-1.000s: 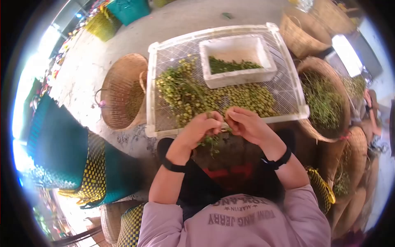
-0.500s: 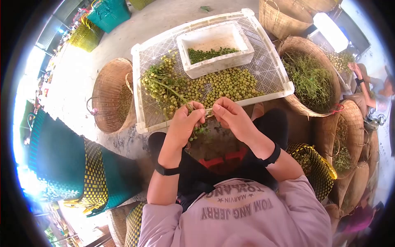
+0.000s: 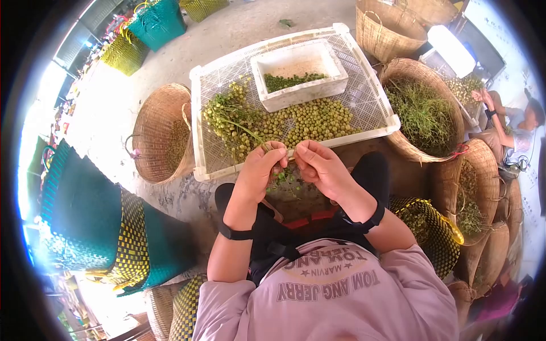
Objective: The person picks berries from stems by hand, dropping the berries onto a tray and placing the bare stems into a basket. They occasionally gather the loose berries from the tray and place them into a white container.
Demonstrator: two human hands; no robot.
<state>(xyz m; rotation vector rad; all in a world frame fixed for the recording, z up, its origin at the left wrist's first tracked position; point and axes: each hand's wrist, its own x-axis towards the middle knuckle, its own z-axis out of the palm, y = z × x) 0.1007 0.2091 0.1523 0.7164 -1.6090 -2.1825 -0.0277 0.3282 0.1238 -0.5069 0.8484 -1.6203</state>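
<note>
My left hand (image 3: 259, 173) is closed in a pinch on the green stem (image 3: 243, 128) of a bunch of round fruits (image 3: 224, 113), which lies toward the left of a white mesh tray (image 3: 372, 94). Close beside it, my right hand (image 3: 322, 166) is also closed, thumb against fingers, nearly touching the left fingertips. Whatever it pinches is too small to make out. Below the fingers hang small green leaves and fruits (image 3: 289, 183). Loose yellow-green round fruits (image 3: 321, 120) cover the front of the tray.
On the tray stands a white foam box (image 3: 304, 94) with small green fruits (image 3: 293, 81). Wicker baskets flank the tray: one at left (image 3: 151, 122), another full of stalks (image 3: 424, 116) at right. Woven green bags (image 3: 79, 210) stand left. Another person (image 3: 506, 128) sits far right.
The view has shifted slightly, so the tray sits a little lower. Both hands stay close together at the stem, with the right fingers now nearer the left.
</note>
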